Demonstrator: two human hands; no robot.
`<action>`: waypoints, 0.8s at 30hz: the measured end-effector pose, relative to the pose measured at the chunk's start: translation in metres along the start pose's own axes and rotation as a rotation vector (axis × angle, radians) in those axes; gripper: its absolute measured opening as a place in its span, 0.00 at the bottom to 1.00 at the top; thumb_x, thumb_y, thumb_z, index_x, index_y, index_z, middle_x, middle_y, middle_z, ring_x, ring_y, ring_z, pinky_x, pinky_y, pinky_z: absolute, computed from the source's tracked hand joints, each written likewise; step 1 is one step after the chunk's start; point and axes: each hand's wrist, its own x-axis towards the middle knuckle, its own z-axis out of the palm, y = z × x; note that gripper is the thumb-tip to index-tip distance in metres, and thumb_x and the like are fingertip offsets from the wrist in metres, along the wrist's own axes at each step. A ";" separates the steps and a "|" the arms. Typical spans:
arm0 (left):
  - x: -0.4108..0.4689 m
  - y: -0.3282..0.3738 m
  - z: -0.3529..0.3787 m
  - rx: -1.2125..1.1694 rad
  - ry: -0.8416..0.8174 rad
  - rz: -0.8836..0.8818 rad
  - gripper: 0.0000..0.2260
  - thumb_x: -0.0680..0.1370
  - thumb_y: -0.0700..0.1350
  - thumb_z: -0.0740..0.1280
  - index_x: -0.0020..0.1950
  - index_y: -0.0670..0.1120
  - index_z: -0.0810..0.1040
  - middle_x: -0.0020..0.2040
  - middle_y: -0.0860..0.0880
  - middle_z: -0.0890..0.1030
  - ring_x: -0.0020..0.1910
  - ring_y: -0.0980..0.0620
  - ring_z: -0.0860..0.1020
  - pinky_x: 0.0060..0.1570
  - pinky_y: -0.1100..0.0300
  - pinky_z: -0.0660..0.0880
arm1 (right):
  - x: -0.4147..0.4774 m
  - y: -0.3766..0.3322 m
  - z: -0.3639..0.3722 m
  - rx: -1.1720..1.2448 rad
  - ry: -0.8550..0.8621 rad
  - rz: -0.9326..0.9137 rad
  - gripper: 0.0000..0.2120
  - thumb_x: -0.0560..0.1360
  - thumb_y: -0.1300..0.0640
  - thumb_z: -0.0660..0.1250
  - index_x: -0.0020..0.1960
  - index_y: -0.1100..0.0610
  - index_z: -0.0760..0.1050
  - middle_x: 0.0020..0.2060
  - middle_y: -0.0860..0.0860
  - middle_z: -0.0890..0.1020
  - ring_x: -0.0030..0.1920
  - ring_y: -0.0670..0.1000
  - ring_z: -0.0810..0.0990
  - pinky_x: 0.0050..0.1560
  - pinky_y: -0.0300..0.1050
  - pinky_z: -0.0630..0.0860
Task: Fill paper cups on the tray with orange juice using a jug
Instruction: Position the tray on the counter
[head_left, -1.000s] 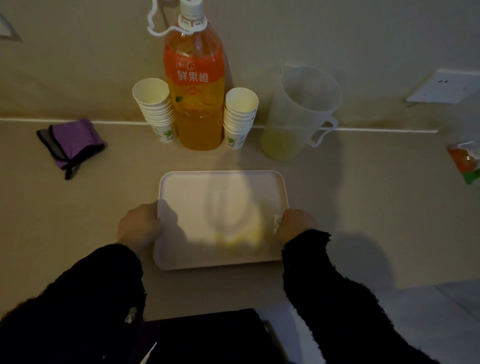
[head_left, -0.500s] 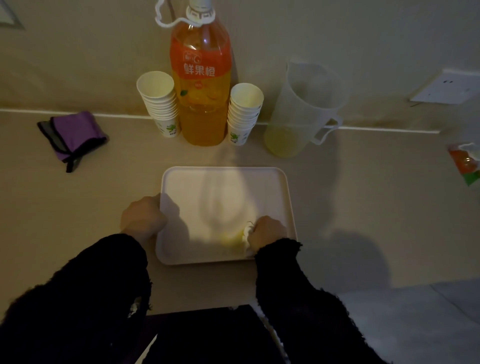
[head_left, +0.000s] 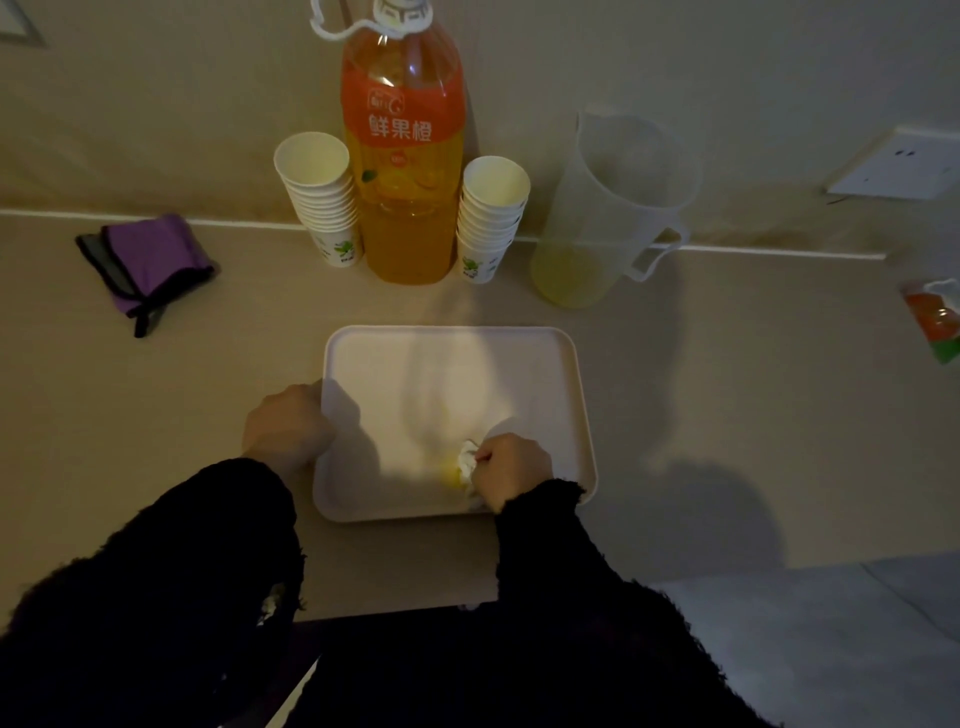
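- The fingers (head_left: 484, 457) of the right hand (head_left: 514, 467) are curled tight round a crumpled white tissue (head_left: 466, 460). The tissue is pressed onto the near part of the tray, at a small yellow patch of juice (head_left: 450, 475).
- The fingers of the left hand (head_left: 288, 428) are curled at the left rim of the tray (head_left: 584, 415), and the rim is gripped there. The fingertips are hidden under the hand.
- The tray is white and rectangular with rounded corners. It is laid flat on the desk (head_left: 753, 389), in the middle and close to the person.
- Both arms are covered by black fuzzy sleeves (head_left: 156, 597).
- The jug (head_left: 608, 218), of clear plastic, is stood upright behind the tray and to its right, near the wall, with its handle turned to the right. A shallow layer of pale yellow liquid is seen at its bottom.
- A bottle of orange juice (head_left: 405, 182) is stood upright at the back of the desk, left of the jug. A white carry loop is seen at its neck.
- A left stack of paper cups (head_left: 322, 202) and a right stack of paper cups (head_left: 491, 218) are set just beside the bottle, one on each side, mouths up.
- A folded purple cloth (head_left: 148, 265) with black trim is laid on the left of the desk, well apart from the tray.
- A white wall socket (head_left: 893, 166) is seen on the right, and an orange and green packet (head_left: 935, 322) is cut off by the right edge.
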 end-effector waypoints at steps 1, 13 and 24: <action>0.000 0.000 0.000 0.001 -0.001 -0.001 0.13 0.72 0.42 0.63 0.55 0.48 0.76 0.49 0.43 0.81 0.46 0.42 0.80 0.51 0.51 0.78 | 0.000 0.001 -0.001 0.015 -0.002 0.001 0.15 0.79 0.53 0.59 0.54 0.60 0.81 0.51 0.56 0.83 0.52 0.57 0.79 0.52 0.44 0.75; 0.000 0.001 0.000 -0.009 0.004 0.022 0.10 0.73 0.44 0.64 0.53 0.47 0.76 0.47 0.43 0.81 0.46 0.41 0.80 0.50 0.53 0.77 | 0.001 0.001 0.010 0.073 -0.031 -0.159 0.11 0.77 0.61 0.62 0.51 0.60 0.82 0.51 0.57 0.82 0.55 0.57 0.78 0.53 0.41 0.71; 0.005 -0.002 0.005 -0.008 0.010 -0.014 0.10 0.73 0.44 0.63 0.54 0.44 0.76 0.47 0.43 0.80 0.44 0.42 0.79 0.45 0.55 0.76 | 0.013 -0.023 0.022 -0.336 -0.084 -0.323 0.15 0.78 0.62 0.60 0.63 0.61 0.76 0.62 0.57 0.74 0.61 0.59 0.74 0.61 0.47 0.72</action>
